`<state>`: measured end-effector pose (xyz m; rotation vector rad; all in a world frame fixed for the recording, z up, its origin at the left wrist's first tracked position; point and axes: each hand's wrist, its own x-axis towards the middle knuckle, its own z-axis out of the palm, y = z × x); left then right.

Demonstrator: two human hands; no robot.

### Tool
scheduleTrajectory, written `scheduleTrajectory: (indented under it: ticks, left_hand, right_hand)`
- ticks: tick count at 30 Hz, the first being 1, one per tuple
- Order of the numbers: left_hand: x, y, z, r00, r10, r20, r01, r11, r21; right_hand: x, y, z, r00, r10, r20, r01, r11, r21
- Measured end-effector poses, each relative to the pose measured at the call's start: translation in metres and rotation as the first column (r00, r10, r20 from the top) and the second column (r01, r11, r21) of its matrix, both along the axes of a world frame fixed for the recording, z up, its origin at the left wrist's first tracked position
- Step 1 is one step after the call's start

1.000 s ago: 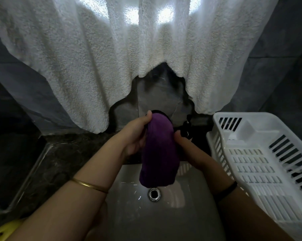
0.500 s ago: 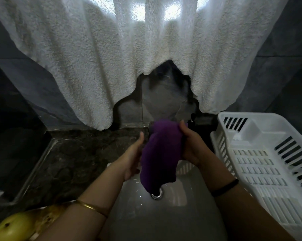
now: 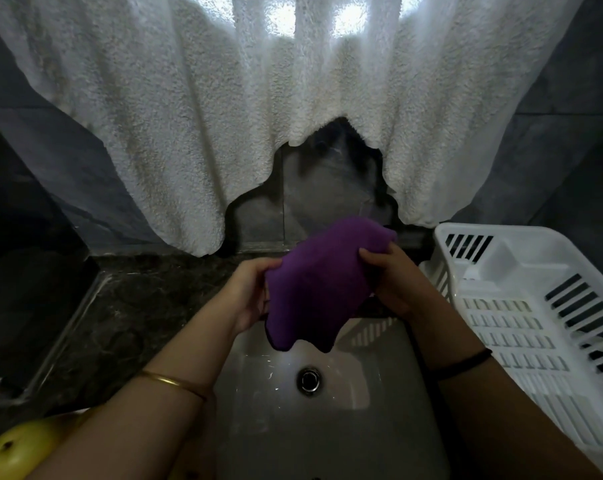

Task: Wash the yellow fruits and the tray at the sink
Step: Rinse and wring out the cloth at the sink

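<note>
A purple cloth [image 3: 322, 278] hangs spread out above the white sink [image 3: 265, 427]. My left hand [image 3: 250, 292] grips its left edge and my right hand [image 3: 393, 282] grips its right edge, thumb on top. A yellow fruit [image 3: 19, 448] with a dark spot lies at the bottom left corner, partly behind my left forearm. What it rests on is hidden. The tap is hidden behind the cloth.
A white slatted plastic basket [image 3: 522, 306] stands right of the sink. A large white towel [image 3: 258, 109] hangs over the back wall. Dark marble counter [image 3: 127, 317] runs left of the sink. The drain [image 3: 308, 379] sits mid-basin.
The cloth hung long and narrow between my hands; now it is pulled wide and lifted to the right. The view has tilted, bringing the yellow fruit further into sight.
</note>
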<state>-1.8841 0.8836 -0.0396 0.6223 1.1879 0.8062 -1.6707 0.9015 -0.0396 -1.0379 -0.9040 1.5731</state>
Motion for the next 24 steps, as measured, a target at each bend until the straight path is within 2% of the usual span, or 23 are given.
scheduleTrajectory:
  ticks: [4, 7, 9, 11, 12, 14, 16, 19, 22, 23, 24]
  left_hand:
    - [0.001, -0.003, 0.002, 0.974, -0.185, 0.132, 0.191, 0.981, -0.031]
    - [0.004, -0.007, 0.006, 0.925, -0.371, 0.077, 0.376, 0.924, -0.065]
    - [0.006, -0.01, 0.011, 0.918, -0.395, 0.032, 0.397, 0.915, -0.07]
    - [0.004, -0.008, 0.012, 0.941, -0.338, 0.031, 0.339, 0.94, -0.045]
    - [0.002, -0.007, 0.011, 0.958, -0.286, 0.035, 0.287, 0.957, -0.029]
    - [-0.004, -0.004, 0.01, 0.983, -0.182, 0.001, 0.182, 0.983, 0.003]
    - [-0.009, 0.0, 0.01, 0.995, -0.045, -0.088, 0.05, 0.997, 0.053]
    - [-0.014, 0.006, 0.01, 0.961, 0.159, -0.227, -0.124, 0.979, 0.161]
    - [-0.017, 0.01, 0.012, 0.921, 0.255, -0.294, -0.175, 0.946, 0.273]
    - [-0.017, 0.01, 0.013, 0.918, 0.253, -0.306, -0.159, 0.94, 0.301]
    - [-0.017, 0.011, 0.017, 0.917, 0.232, -0.326, -0.123, 0.939, 0.321]
  right_hand:
    - [-0.002, 0.004, 0.003, 0.996, -0.056, 0.063, 0.053, 0.997, 0.049]
    - [-0.002, 0.006, 0.004, 0.994, -0.089, 0.061, 0.086, 0.995, 0.053]
    - [-0.002, 0.005, 0.003, 0.985, -0.083, 0.148, 0.079, 0.996, 0.032]
    - [0.003, 0.007, -0.002, 0.947, -0.094, 0.308, 0.09, 0.996, 0.025]
    - [0.006, 0.008, -0.004, 0.899, -0.106, 0.424, 0.093, 0.994, 0.051]
    - [0.013, 0.011, -0.01, 0.722, -0.118, 0.682, 0.057, 0.992, 0.111]
    - [0.019, 0.012, -0.013, 0.549, -0.102, 0.83, 0.009, 0.993, 0.117]
    - [0.025, 0.009, -0.009, 0.411, -0.066, 0.909, -0.031, 0.996, 0.087]
    - [0.024, 0.007, -0.002, 0.225, -0.123, 0.967, 0.056, 0.992, 0.113]
    - [0.023, 0.008, 0.0, 0.194, -0.145, 0.97, 0.091, 0.987, 0.129]
    - [0.021, 0.007, 0.002, 0.211, -0.172, 0.962, 0.117, 0.982, 0.15]
